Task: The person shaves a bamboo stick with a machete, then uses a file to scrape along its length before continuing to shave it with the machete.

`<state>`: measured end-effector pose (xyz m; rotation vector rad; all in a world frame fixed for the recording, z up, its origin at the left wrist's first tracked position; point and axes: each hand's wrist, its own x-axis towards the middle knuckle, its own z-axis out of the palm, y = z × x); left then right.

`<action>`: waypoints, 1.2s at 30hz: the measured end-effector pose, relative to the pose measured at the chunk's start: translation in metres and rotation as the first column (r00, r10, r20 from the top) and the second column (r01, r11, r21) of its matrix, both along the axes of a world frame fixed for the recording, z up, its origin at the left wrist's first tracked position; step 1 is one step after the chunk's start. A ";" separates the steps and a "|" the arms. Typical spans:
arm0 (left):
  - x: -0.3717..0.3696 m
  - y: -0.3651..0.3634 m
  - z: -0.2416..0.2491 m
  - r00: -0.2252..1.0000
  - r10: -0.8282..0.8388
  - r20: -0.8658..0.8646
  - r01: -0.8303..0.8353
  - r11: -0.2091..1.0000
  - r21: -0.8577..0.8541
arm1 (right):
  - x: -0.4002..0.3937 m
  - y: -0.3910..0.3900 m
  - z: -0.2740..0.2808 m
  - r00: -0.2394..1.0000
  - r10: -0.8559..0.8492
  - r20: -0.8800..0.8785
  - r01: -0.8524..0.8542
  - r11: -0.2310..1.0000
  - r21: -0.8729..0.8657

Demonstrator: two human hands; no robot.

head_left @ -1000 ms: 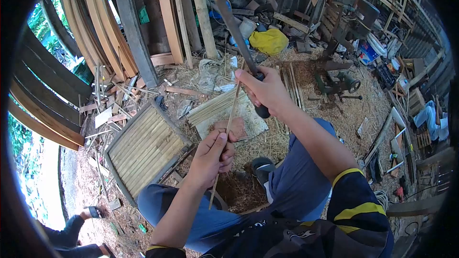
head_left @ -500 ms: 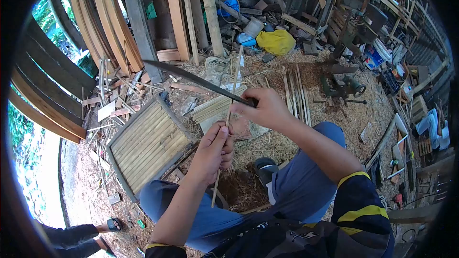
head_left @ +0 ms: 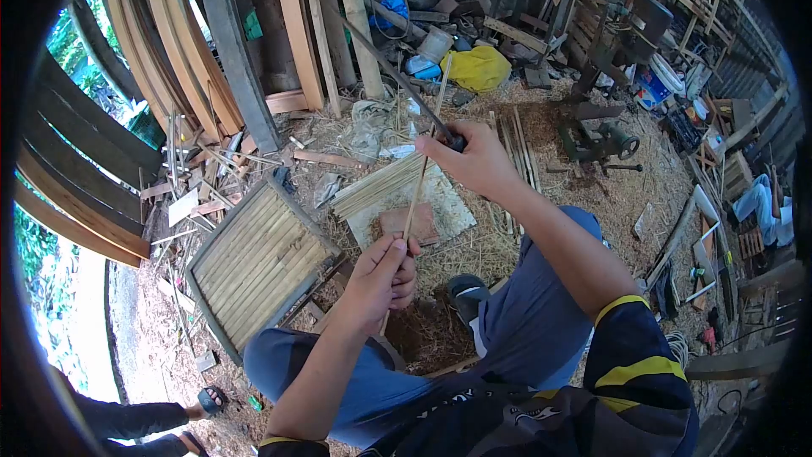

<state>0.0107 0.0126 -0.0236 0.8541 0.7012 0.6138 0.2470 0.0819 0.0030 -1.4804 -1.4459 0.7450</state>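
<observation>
My left hand [head_left: 382,286] is closed round a thin bamboo strip [head_left: 417,195], which slants upward and away from me above my lap. Further up the strip, my right hand [head_left: 475,161] grips the dark handle of a long knife [head_left: 391,69]. The blade points up and to the left, and it crosses the strip or lies very near it; contact cannot be told. Beyond my hands, a bundle of thin strips [head_left: 385,188] lies on a pale board [head_left: 457,211] with a reddish block [head_left: 409,223] on it.
A framed bamboo panel [head_left: 262,262] stands at my left. Wood planks [head_left: 304,25] lean at the back, near a yellow bag [head_left: 478,68]. A metal vise [head_left: 602,142] is at the right. Another person's leg [head_left: 144,417] shows at the lower left, and another person [head_left: 764,210] at the far right.
My right hand has moved up along the strip, away from my left hand. The knife blade has swung from pointing left to pointing more upward. The view has shifted slightly.
</observation>
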 end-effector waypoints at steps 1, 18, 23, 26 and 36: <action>0.000 0.001 0.001 1.000 0.005 -0.003 -0.005 1.000 -0.008 | 0.002 0.003 -0.006 0.998 -0.011 0.055 0.010 1.000 0.019; -0.002 0.014 0.002 0.978 0.193 -0.084 -0.191 0.981 0.033 | -0.021 -0.024 -0.027 0.700 0.027 0.714 -0.268 0.936 0.228; -0.001 0.015 0.005 0.968 0.219 -0.126 -0.216 0.976 0.037 | -0.022 -0.024 -0.029 0.679 0.034 0.733 -0.338 0.901 0.271; -0.001 0.013 0.003 0.967 0.228 -0.111 -0.225 0.974 0.035 | -0.025 -0.027 -0.030 0.652 0.030 0.757 -0.334 0.908 0.252; 0.001 0.006 0.014 0.958 0.218 -0.185 -0.209 0.976 0.067 | -0.013 -0.016 -0.026 0.634 0.004 0.773 -0.329 0.906 0.265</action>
